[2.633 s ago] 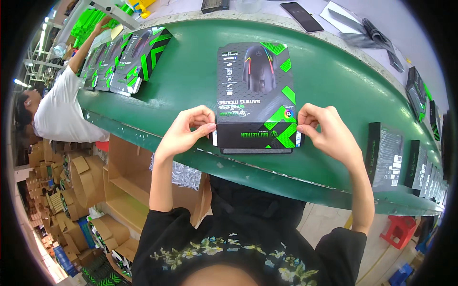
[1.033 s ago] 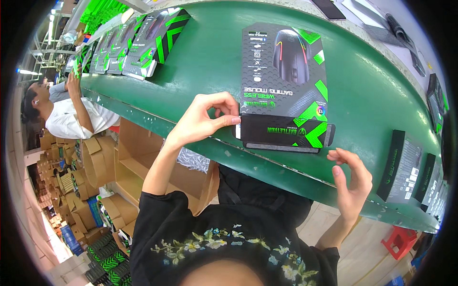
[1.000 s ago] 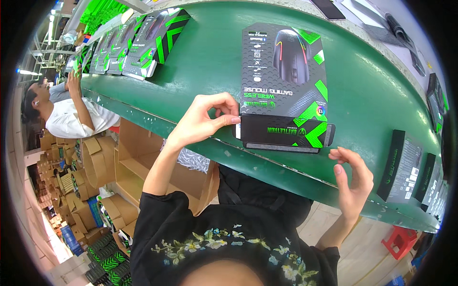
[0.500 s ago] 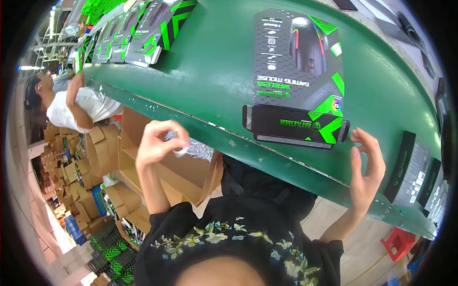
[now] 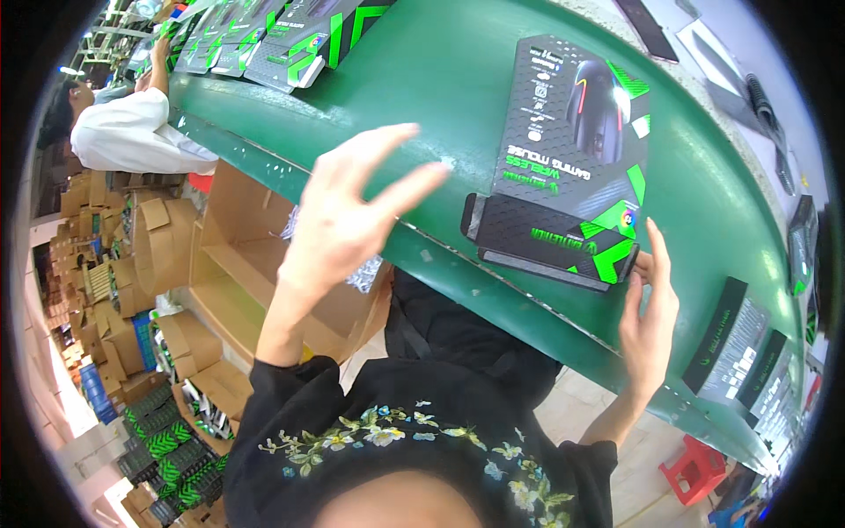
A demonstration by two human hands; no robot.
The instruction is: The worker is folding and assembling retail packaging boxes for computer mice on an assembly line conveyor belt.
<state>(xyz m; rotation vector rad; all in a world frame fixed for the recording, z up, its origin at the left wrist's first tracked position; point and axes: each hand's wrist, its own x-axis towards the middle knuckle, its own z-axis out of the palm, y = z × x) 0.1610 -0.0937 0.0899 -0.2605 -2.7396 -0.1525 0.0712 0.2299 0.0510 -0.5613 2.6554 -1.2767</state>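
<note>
One black-and-green mouse box [image 5: 572, 150] is lying flat right of centre in the frame, front face up. The right hand [image 5: 650, 304] is at its lower right corner, fingers right up by the edge, but honestly I can't tell whether they're pinching anything. The left hand [image 5: 348, 207] is well apart from it, left of centre over the front edge of the green table [image 5: 422, 97], thumb and fingers spread wide.

Counting up: two bare hands, one box between them, and at least three similar boxes [image 5: 308, 35] overlapping at the upper left. Two more boxes [image 5: 717, 334] sit toward the lower right, plus others past them too blurry to count. One red stool [image 5: 695, 471] at the lower right, one co-worker [image 5: 114, 136] in white at the upper left.

Materials-wise, the mouse box looks like printed card, with a honeycomb texture, angular bright green patches and some glare by the mouse picture [image 5: 598, 114]. One dark flap [image 5: 473, 217] sticks out at its lower left. The tabletop is smooth and shiny with a scuffed front edge. Below it, a brown cardboard carton [image 5: 231, 207] holds crinkly pale strips [image 5: 365, 275].
</note>
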